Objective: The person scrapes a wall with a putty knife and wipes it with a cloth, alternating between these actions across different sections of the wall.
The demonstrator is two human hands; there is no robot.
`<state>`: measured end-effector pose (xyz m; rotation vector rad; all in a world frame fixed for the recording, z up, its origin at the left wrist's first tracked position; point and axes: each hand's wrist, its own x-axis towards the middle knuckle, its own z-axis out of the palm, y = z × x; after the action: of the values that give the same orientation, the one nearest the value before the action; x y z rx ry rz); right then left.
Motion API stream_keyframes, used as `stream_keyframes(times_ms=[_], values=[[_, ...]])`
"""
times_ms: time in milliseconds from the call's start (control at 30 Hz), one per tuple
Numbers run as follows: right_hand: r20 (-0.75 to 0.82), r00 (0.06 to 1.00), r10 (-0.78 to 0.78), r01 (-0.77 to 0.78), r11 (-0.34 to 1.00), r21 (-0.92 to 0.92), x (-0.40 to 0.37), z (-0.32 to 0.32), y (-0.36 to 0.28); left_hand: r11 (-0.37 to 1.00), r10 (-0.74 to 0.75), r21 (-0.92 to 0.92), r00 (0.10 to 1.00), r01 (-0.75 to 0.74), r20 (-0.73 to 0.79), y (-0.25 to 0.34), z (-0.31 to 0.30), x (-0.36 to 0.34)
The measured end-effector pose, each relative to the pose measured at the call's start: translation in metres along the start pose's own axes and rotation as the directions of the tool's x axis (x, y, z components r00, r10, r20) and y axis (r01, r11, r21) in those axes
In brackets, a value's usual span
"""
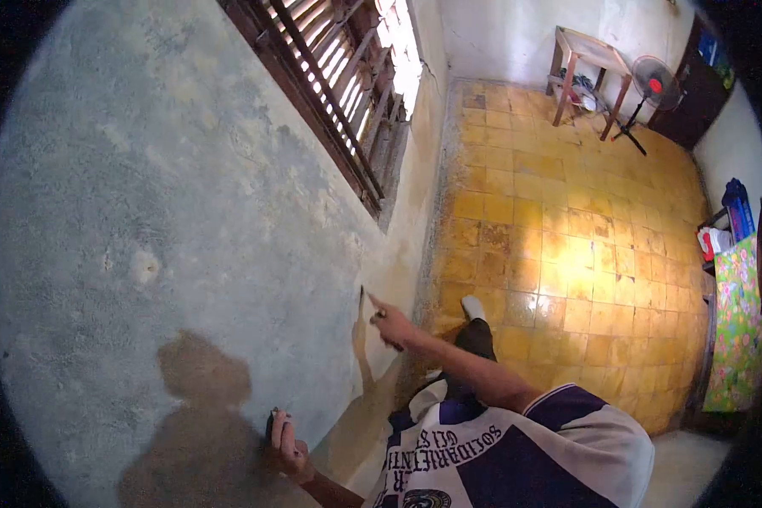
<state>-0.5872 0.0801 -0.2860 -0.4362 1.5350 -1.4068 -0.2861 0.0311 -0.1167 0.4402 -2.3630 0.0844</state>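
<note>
My right hand (391, 327) reaches out to the wall below the window, its index finger stretched toward the plaster. The other fingers are curled, and dark bits of a small object show at them. Close to that fingertip is a short dark mark (362, 291) on the wall. Lower down, my left hand (288, 449) is raised near the wall (186, 296), fingers bent around something small and dark; what it is I cannot tell. The wall's plaster is grey-blue and patchy, with a pale round spot (146, 266) to the left. My shadow falls across its lower part.
A barred, slatted window (339, 85) is set in the wall above my hands. Yellow tiles (559, 203) cover the floor. At the far end stand a wooden table (597, 51) and a pedestal fan (654, 85). A green flowered cloth (735, 326) hangs at the right.
</note>
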Motion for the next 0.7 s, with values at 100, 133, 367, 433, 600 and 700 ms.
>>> stream_keyframes(times_ms=[100, 133, 367, 433, 600, 700], values=[[-0.050, 0.998, -0.026, 0.027, 0.999, 0.036, 0.016, 0.016, 0.029, 0.999, 0.016, -0.048, 1.000, -0.015, 0.016, -0.014, 0.005, -0.018], [-0.103, 0.994, -0.036, 0.040, 0.999, 0.028, 0.047, 0.013, 0.057, 0.998, 0.015, -0.058, 1.000, -0.013, 0.023, -0.015, 0.006, -0.021], [0.122, 0.978, 0.167, -0.177, 0.982, 0.073, 0.059, -0.033, 0.039, 0.968, 0.240, -0.052, 0.965, -0.246, -0.103, -0.028, 0.015, -0.016], [0.108, 0.981, 0.159, -0.177, 0.966, 0.188, 0.034, -0.017, 0.019, 0.934, 0.298, -0.143, 0.934, -0.328, -0.198, -0.052, 0.028, -0.030], [-0.078, 0.976, 0.205, -0.177, 0.946, 0.272, 0.081, -0.059, 0.044, 0.885, -0.090, -0.464, 0.973, -0.019, -0.213, -0.016, 0.039, -0.026], [-0.182, 0.980, 0.084, -0.067, 0.993, 0.097, 0.061, -0.092, 0.038, 0.631, -0.131, -0.774, 0.975, -0.056, -0.178, -0.033, 0.076, -0.018]])
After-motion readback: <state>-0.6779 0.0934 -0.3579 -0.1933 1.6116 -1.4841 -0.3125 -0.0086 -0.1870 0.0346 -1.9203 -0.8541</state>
